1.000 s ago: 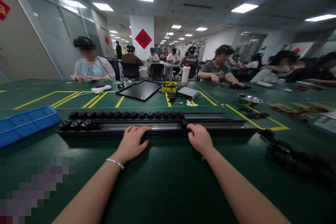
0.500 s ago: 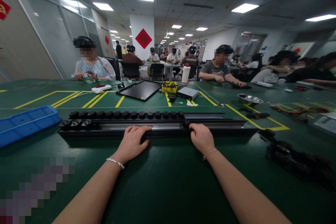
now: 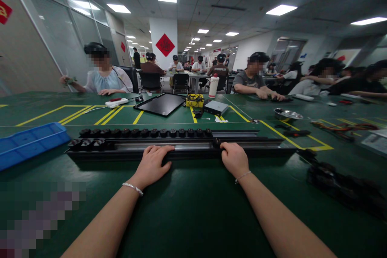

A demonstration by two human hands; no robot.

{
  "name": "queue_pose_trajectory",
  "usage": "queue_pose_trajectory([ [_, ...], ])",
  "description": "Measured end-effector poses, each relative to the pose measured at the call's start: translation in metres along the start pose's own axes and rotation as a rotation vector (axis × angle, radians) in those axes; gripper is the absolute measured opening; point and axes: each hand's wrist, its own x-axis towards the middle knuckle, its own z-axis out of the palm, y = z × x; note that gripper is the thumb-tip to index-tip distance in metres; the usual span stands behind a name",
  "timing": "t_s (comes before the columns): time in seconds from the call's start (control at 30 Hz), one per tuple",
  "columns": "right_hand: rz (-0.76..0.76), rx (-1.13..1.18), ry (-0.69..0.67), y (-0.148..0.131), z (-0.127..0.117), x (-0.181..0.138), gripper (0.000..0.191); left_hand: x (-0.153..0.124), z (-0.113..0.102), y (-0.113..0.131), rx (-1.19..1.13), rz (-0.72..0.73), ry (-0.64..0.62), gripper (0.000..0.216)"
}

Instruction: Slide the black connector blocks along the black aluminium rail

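Note:
A long black rail (image 3: pixel 187 155) with a shiny inner channel lies across the table before me. My left hand (image 3: pixel 153 166) lies flat on its near edge, fingers stretched and holding nothing. My right hand (image 3: pixel 236 159) is closed against a small black round part (image 3: pixel 216 142) in the channel; its fingertips are partly hidden. Several like parts, such as a black fitting (image 3: pixel 87 143), sit at the left end of this rail. Directly behind, a second black rail (image 3: pixel 236 133) carries a row of the same parts, filling its left and middle stretch.
A blue plastic tray (image 3: pixel 33 143) stands at the left. At the right lie a dark cluster of parts (image 3: pixel 338 181), a metal bowl (image 3: pixel 288 114) and loose wires (image 3: pixel 338 127). Farther back are a black panel (image 3: pixel 161 104), a grey box (image 3: pixel 216 107) and a bottle (image 3: pixel 213 86). Co-workers sit beyond.
My right hand and the black part have shifted slightly right along the rail. The left hand stays put. A co-worker at the far left has stretched an arm out sideways.

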Motion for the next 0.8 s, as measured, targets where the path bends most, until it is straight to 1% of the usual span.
queue_pose_trajectory([
  [0.17,-0.023,0.013,0.067,0.0024,0.0011,-0.0001,0.025,0.0,-0.0006,0.0004,-0.002,0.001,-0.006,0.045],
  [0.33,-0.007,0.005,0.127,0.0023,0.0013,-0.0009,0.025,0.0002,-0.0013,0.0005,-0.007,0.0,-0.008,0.044],
  [0.8,0.036,-0.001,0.123,0.0051,0.0031,-0.0012,0.023,-0.0002,-0.001,0.0005,0.002,0.012,0.008,0.044],
])
